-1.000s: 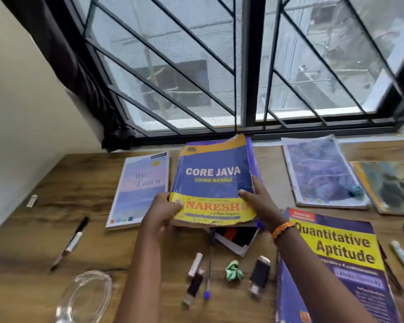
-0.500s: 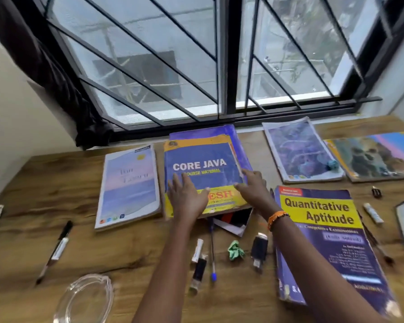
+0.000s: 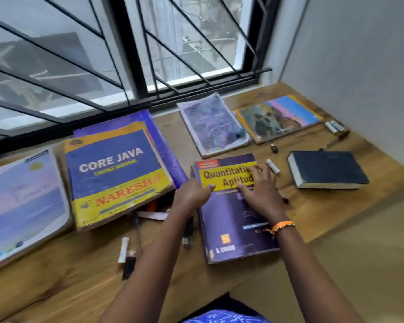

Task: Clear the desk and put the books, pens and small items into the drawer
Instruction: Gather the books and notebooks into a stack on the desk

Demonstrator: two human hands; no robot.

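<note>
Head view: both grips are laid on the Quantitative Aptitude book (image 3: pixel 231 227), the left hand (image 3: pixel 191 192) curled at its left edge, the right hand (image 3: pixel 258 190) flat with fingers spread over the title. The Core Java book (image 3: pixel 114 173) lies left on the counter (image 3: pixel 336 206), a black book (image 3: pixel 327 169) right.
</note>
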